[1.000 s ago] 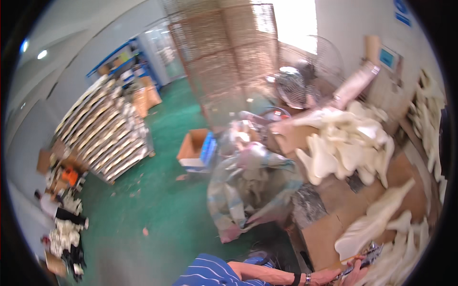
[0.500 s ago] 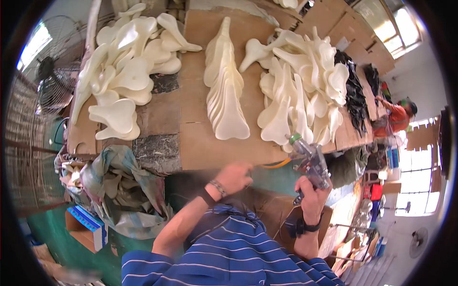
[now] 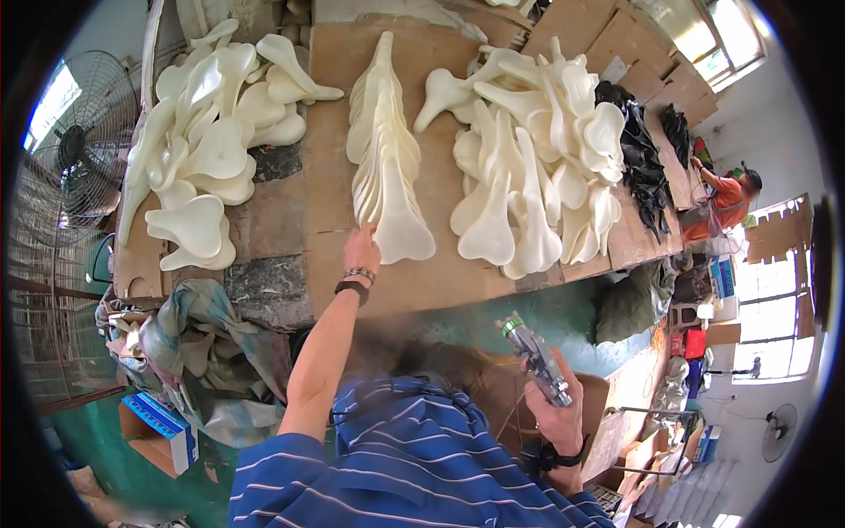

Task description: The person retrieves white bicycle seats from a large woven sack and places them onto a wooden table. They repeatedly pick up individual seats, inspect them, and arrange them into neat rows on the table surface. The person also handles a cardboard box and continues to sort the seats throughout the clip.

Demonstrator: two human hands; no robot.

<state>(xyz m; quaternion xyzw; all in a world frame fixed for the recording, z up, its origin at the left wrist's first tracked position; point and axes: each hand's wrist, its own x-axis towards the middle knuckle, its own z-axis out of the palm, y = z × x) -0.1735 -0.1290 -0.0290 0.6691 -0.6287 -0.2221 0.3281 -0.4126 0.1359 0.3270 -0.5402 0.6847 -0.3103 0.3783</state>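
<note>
A row of overlapping cream bicycle saddle shells (image 3: 384, 158) runs down the middle of the cardboard-covered table (image 3: 308, 207), wide ends toward me. My left hand (image 3: 362, 253) is at the left edge of the row's near end, its fingers bent and closed against the rim of a shell; the thumb is mostly hidden. In my right hand (image 3: 561, 414), held low in front of the table, is a metal spray gun (image 3: 537, 359) with a green ring at its nozzle end. My right fingers wrap round its handle.
Loose saddle shells pile up at left (image 3: 216, 150) and right (image 3: 528, 167). Black sheeting (image 3: 647, 167) lies at the table's right end. Below the left edge stand a plastic sack (image 3: 211, 352) and a cardboard box (image 3: 163, 431). A person in orange (image 3: 729, 207) works far right; a fan (image 3: 75, 145) stands left.
My left hand has reached forward from in front of my body to the near end of the row. The right hand has lowered the spray gun, pulling it back from the table edge.
</note>
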